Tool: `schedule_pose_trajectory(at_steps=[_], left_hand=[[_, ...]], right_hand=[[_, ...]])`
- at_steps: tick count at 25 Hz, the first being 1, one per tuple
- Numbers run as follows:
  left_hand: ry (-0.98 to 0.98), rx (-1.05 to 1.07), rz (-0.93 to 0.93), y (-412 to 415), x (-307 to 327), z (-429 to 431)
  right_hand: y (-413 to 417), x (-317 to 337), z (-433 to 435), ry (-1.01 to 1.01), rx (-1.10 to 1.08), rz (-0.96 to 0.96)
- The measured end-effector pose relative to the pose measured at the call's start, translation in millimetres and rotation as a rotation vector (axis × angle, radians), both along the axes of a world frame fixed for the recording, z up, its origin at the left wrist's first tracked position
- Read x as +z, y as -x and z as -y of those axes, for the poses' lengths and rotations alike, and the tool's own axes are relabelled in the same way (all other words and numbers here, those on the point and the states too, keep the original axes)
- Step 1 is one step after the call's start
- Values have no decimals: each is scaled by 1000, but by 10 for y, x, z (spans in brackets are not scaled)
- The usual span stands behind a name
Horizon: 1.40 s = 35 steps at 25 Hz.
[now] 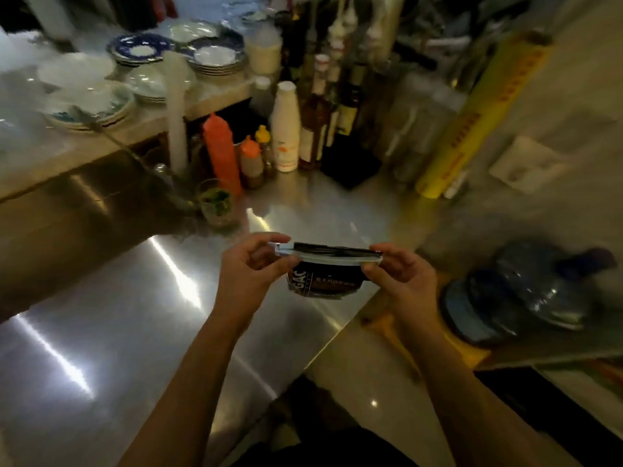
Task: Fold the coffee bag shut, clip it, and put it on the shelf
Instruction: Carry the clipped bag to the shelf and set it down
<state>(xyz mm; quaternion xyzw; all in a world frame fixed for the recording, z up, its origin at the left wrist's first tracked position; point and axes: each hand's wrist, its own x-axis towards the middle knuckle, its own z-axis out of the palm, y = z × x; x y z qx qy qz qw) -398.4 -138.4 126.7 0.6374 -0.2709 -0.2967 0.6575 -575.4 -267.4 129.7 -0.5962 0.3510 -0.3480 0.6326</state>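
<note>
A dark coffee bag [325, 281] with white lettering hangs in the air above the steel counter [135, 315], its top folded over. A long pale clip [328, 258] lies across the fold from end to end. My left hand [251, 264] pinches the clip's left end between thumb and fingers. My right hand [401, 276] pinches the right end of the clip and the bag's top edge. The lower part of the bag is partly hidden behind my hands. A shelf [141, 126] with plates runs along the back left.
Stacked plates [209, 59] sit on the raised shelf. Sauce bottles, an orange squeeze bottle [220, 153], a white bottle [285, 129] and dark glass bottles crowd the counter's back. A glass of greens [217, 203] stands nearby. A yellow roll [478, 119] leans right; a blue water jug [519, 294] lies lower right.
</note>
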Motion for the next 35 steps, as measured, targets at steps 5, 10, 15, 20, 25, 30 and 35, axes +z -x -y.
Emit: schedule_pose_trajectory(at_steps=[5, 10, 15, 20, 25, 30, 35], left_hand=[[62, -373, -58, 1054, 63, 681], [45, -739, -113, 2487, 96, 1215], [-1, -1051, -139, 4143, 119, 1624], [14, -1359, -95, 5803, 301, 1852], [14, -1635, -91, 7418, 343, 1888], [-39, -1841, -143, 8730, 231, 2057], [-40, -2051, -158, 10006, 244, 2341]], right_hand=[[1396, 192, -264, 22, -449, -6], [2736, 340, -541, 99, -865, -17], [4092, 236, -762, 105, -1231, -20], [5392, 276, -983, 108, -1510, 31], [6533, 316, -1230, 112, -1806, 32], [7403, 280, -1208, 98, -2021, 10], [8277, 292, -959, 78, -2222, 6]])
